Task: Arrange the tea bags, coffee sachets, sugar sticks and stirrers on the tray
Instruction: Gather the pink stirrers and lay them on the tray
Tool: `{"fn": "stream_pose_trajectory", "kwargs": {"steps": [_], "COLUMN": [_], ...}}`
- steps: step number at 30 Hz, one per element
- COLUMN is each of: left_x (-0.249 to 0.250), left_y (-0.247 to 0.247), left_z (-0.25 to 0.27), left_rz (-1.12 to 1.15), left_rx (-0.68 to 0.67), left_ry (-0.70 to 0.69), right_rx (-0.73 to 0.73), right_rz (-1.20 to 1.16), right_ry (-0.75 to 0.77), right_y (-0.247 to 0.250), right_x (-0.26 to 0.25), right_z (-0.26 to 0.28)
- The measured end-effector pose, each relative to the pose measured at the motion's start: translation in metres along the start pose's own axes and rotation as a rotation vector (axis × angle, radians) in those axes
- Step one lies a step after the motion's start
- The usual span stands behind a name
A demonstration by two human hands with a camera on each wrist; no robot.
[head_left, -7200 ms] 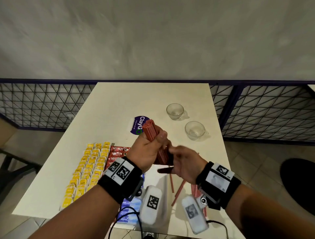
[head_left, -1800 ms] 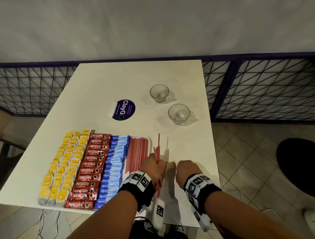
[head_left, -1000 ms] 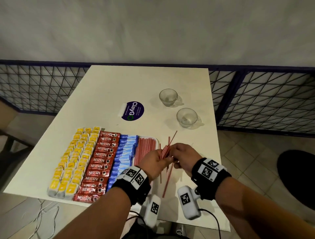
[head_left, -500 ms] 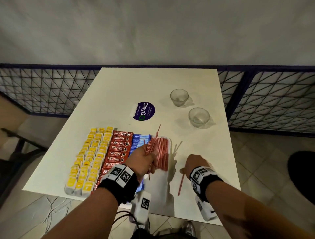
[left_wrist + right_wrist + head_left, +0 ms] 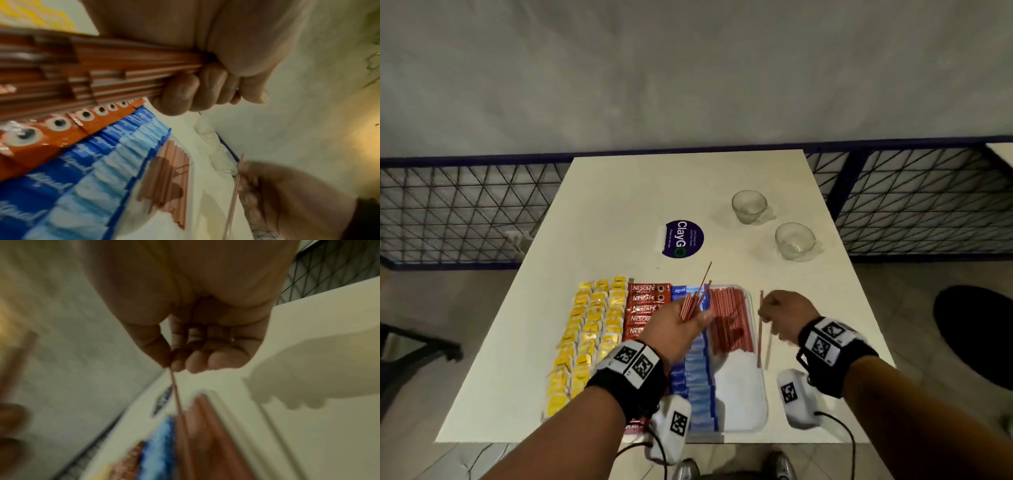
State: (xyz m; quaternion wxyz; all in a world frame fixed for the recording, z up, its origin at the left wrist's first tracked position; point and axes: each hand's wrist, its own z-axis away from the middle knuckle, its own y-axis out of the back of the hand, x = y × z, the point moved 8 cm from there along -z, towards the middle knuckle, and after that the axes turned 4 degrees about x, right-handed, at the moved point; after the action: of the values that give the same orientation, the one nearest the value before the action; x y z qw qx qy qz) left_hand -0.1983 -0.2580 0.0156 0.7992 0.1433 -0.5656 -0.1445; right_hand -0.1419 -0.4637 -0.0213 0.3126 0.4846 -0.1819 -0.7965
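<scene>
On the white tray (image 5: 739, 411) lie rows of yellow tea bags (image 5: 585, 335), red coffee sachets (image 5: 647, 308), blue sugar sticks (image 5: 697, 377) and red stirrers (image 5: 729, 322). My left hand (image 5: 695, 318) hovers over the sachets and sugar sticks and grips a loose bundle of stirrers (image 5: 697, 301), seen close up as the bundle (image 5: 123, 73) in the left wrist view. My right hand (image 5: 765, 308) is just right of the tray's rim. It pinches a single stirrer (image 5: 760, 329) between thumb and fingers, and this stirrer (image 5: 175, 394) points toward the tray.
Two glass cups (image 5: 749, 206) (image 5: 794, 241) stand at the back right of the white table. A purple round sticker (image 5: 683, 238) lies behind the tray. A dark mesh railing (image 5: 465, 212) runs behind and beside the table, whose right edge is near my right wrist.
My right hand has picked a single stirrer up off the table beside the tray. My left hand still holds its bundle over the tray, barely shifted.
</scene>
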Motion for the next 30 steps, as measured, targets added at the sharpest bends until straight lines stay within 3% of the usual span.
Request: {"fn": "stream_pose_trajectory", "kwargs": {"steps": [3, 7, 10, 13, 14, 18, 21, 23, 27, 30], "left_x": [0.027, 0.056, 0.062, 0.064, 0.069, 0.099, 0.105, 0.114, 0.16, 0.17], "left_y": [-0.006, -0.019, -0.021, -0.027, -0.031, -0.046, -0.044, -0.032, 0.009, 0.005], "left_z": [-0.011, -0.013, -0.011, -0.008, -0.006, -0.004, 0.002, 0.008, 0.023, 0.023], "left_rz": [-0.057, -0.152, -0.232, -0.404, -0.436, -0.507, -0.54, -0.412, 0.402, 0.596], "left_rx": [-0.009, -0.063, -0.096, -0.189, -0.205, -0.139, -0.094, -0.081, 0.005, 0.005], "left_ry": [-0.136, -0.231, -0.258, -0.277, -0.301, -0.422, -0.414, -0.42, -0.481, -0.57], "right_rx": [-0.092, -0.14, -0.058, 0.059, 0.054, -0.093, -0.172, -0.222, -0.397, -0.55], "right_rz": [-0.35, -0.544, -0.568, -0.799, -0.757, -0.205, -0.312, -0.564, -1.002, -1.192], "right_ry": [0.138, 0.18, 0.145, 0.124, 0.16, 0.411, 0.403, 0.311, -0.006, -0.142], "right_y": [0.002, 0.006, 0.034, 0.068, 0.069, 0.026, 0.021, 0.025, 0.011, -0.005], "right_x": [-0.059, -0.085, -0.082, -0.096, -0.105, -0.128, -0.128, -0.118, -0.081, -0.074], "right_z": [0.025, 0.049, 0.045, 0.035, 0.034, 0.052, 0.054, 0.048, 0.044, 0.06]}}
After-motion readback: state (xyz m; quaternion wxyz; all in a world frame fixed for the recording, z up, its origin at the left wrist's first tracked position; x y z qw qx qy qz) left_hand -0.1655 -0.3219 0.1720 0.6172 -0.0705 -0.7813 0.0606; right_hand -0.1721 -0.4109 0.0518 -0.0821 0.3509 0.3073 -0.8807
